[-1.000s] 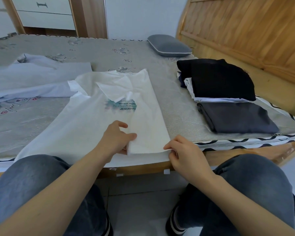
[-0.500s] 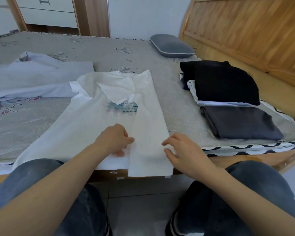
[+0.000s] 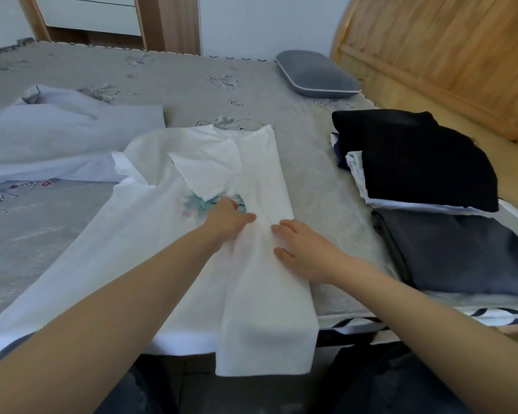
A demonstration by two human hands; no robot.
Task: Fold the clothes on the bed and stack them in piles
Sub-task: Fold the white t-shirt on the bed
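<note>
Grey floral mattress [image 3: 192, 82] on the bed, wooden headboard [image 3: 449, 49] on the right, and the white T-shirt [image 3: 150, 252] lies flat near the front edge with its right side already folded over into a long strip. Left hand [image 3: 228, 219] looks curled, seemingly pinching the strip's inner edge by the print; right hand [image 3: 302, 249] lies flat, fingers straight, pressing the strip. Best bet here I'd say: smooth along the crease top to hem, then mirror it on the left sleeve. Folded black and grey stack [image 3: 431, 174] waits on the right.
</note>
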